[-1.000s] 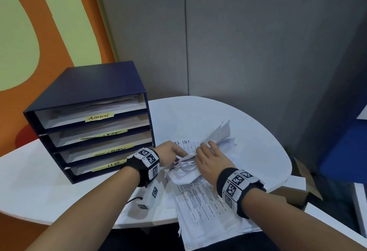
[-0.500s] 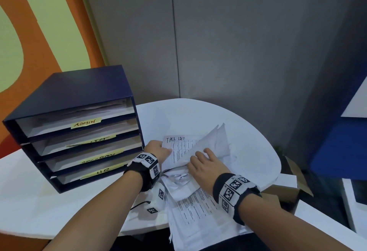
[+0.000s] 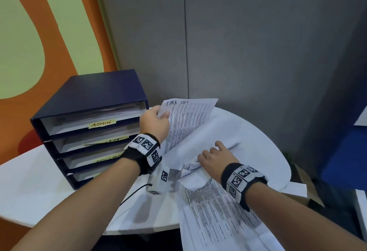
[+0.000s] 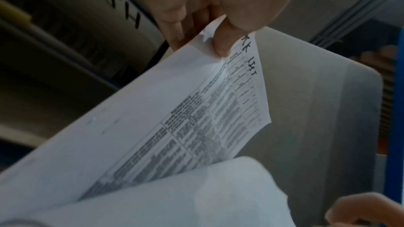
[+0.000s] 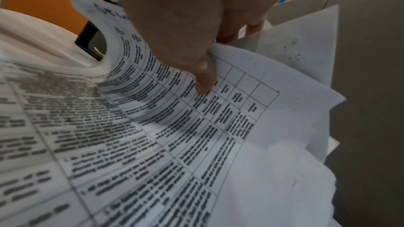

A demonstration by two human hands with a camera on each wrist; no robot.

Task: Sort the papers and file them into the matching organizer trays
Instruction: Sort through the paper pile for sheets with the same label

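A dark blue organizer [image 3: 89, 95] with stacked trays stands on the left of the white table [image 3: 39, 191]; its yellow labels read ADMIN [image 3: 102, 124] and, in the left wrist view, H.R [image 4: 122, 6]. My left hand [image 3: 162, 114] pinches the top left corner of a printed sheet headed TASK LIST [image 3: 188, 119], raised in front of the upper trays. The pinch [image 4: 216, 40] on that sheet [image 4: 196, 118] shows between thumb and fingers. My right hand [image 3: 210, 152] rests on the loose pile of papers [image 3: 218, 211], its thumb [image 5: 203, 82] pressing a printed table sheet [image 5: 174, 127].
A small white tagged box with a black cable [image 3: 160, 179] lies on the table under my left wrist. The pile hangs over the table's near edge. A cardboard box [image 3: 305, 179] and a blue panel [image 3: 347, 151] stand to the right, grey partitions behind.
My left hand has lifted the TASK LIST sheet off the pile, up toward the organizer's upper trays. My right hand has stayed on the pile.
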